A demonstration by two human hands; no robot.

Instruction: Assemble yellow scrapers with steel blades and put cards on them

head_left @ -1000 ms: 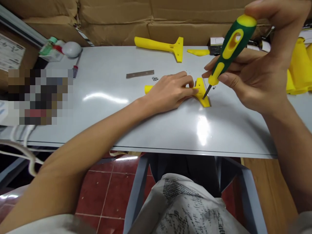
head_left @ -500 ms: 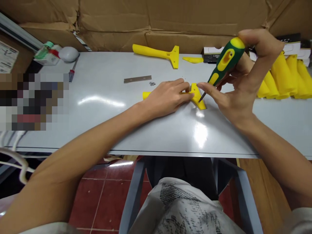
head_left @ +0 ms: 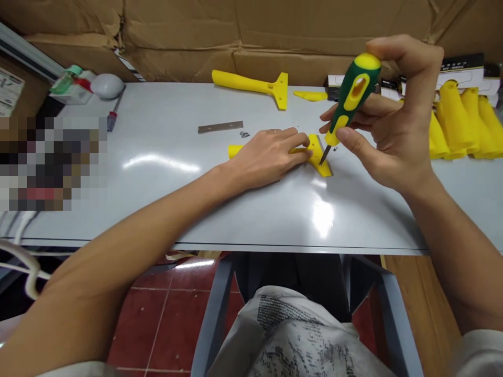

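Note:
My left hand [head_left: 275, 157] presses a yellow scraper [head_left: 322, 166] flat on the grey table, its fingers wrapped round the handle near the head. In my right hand [head_left: 396, 125] is a green and yellow screwdriver [head_left: 348, 99], tilted, with its tip on the scraper's head. One finger rests on the screwdriver's top end and the thumb lies against its lower part. A metal blade [head_left: 220, 127] and some small screws [head_left: 244, 134] lie left of the scraper. Another small metal piece [head_left: 335, 149] sits just right of the screwdriver's shaft.
A second yellow scraper [head_left: 247, 88] and a flat yellow piece [head_left: 310, 96] lie at the back, before the cardboard [head_left: 275, 31]. Several yellow handles [head_left: 454, 120] are piled at the right. A red-handled screwdriver [head_left: 112, 121] and a white rounded object [head_left: 107, 86] are at the left.
My right hand has shifted its grip and turned, and the screwdriver now stands more upright. The small metal piece beside its shaft has come into view. My left hand has stayed on the scraper.

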